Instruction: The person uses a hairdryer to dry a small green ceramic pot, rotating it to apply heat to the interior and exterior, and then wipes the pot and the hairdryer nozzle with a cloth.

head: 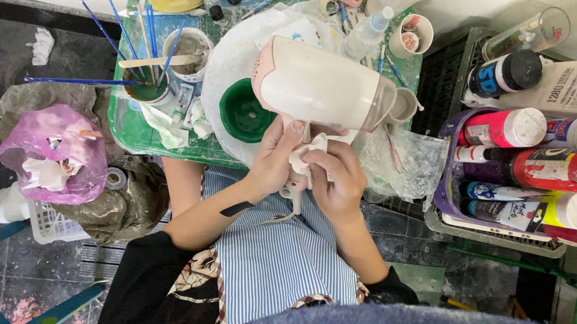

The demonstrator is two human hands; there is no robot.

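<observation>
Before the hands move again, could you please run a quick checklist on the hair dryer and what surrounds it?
1. Left hand on the hair dryer handle: ok.
2. Right hand pressing the white cloth to the handle: ok.
3. Dryer held above the green tray: ok.
4. Nozzle clear of the small grey cup: not ok, it looks touching.
5. Dryer switched off: cannot tell.

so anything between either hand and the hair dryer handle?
Only a small white cloth: it is pinched between both hands at the handle of the hair dryer. The left hand and right hand otherwise close directly around the handle; nothing else intervenes.
</observation>
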